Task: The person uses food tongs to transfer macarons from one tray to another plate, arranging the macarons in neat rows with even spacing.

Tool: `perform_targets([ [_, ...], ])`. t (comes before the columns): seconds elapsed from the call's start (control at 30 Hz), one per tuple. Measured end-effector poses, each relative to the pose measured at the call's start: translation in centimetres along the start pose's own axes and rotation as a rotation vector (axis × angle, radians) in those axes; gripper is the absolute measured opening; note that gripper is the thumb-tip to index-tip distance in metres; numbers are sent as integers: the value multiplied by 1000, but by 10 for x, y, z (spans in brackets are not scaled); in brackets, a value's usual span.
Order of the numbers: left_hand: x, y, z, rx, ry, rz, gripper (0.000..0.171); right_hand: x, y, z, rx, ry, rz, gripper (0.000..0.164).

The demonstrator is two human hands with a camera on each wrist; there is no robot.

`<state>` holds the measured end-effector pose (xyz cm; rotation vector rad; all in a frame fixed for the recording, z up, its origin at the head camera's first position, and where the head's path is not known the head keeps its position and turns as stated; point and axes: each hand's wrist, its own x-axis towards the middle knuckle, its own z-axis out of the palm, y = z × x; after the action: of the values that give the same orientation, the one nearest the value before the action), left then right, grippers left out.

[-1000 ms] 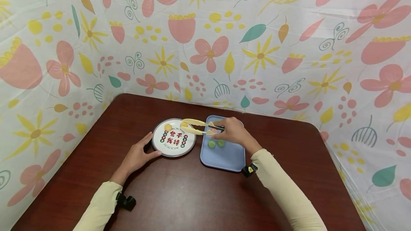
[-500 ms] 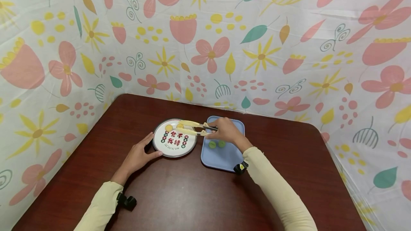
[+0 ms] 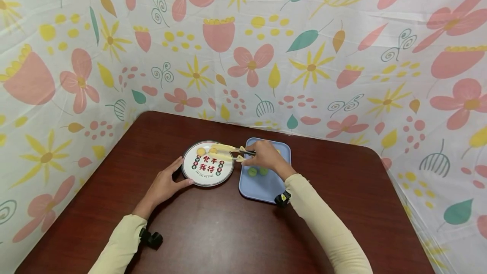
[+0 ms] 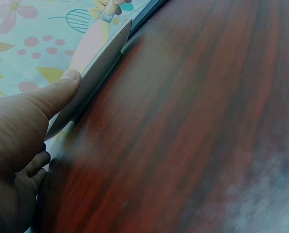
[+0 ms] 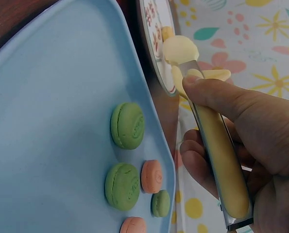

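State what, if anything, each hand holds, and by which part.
The right hand grips the tongs by their handle. The left hand touches the plate at its rim.

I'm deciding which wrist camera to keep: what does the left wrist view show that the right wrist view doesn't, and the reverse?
Only the left wrist view: the left hand, touching the plate.

Only the right wrist view, clearly: the right hand gripping the tongs, green macarons and orange-pink macarons in the blue tray, and the plate's red print.

Both: the plate, brown table and patterned sheet.
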<state>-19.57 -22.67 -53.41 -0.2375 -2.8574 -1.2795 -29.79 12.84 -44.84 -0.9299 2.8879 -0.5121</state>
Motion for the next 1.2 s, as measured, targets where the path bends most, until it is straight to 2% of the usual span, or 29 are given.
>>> perform_targets([
  [0.33, 0, 1, 0, 8, 8, 2, 102, -7, 2, -5, 63, 18, 21, 62],
  [0.5, -1, 2, 0, 7, 8, -1, 101, -14, 5, -16, 145, 15, 67, 63],
  [0.63, -2, 3, -1, 9, 9, 2, 100, -23, 6, -26, 159, 23, 100, 64],
  [0.83, -1, 4, -1, 12, 6, 4, 100, -46, 14, -39, 133, 51, 129, 66],
  [1.0, -1, 4, -1, 8, 0, 4, 100, -71, 20, -49, 89, 91, 138, 67],
  [1.2, -2, 3, -1, 4, 0, -1, 101, -102, 30, -57, 90, 145, 162, 63],
])
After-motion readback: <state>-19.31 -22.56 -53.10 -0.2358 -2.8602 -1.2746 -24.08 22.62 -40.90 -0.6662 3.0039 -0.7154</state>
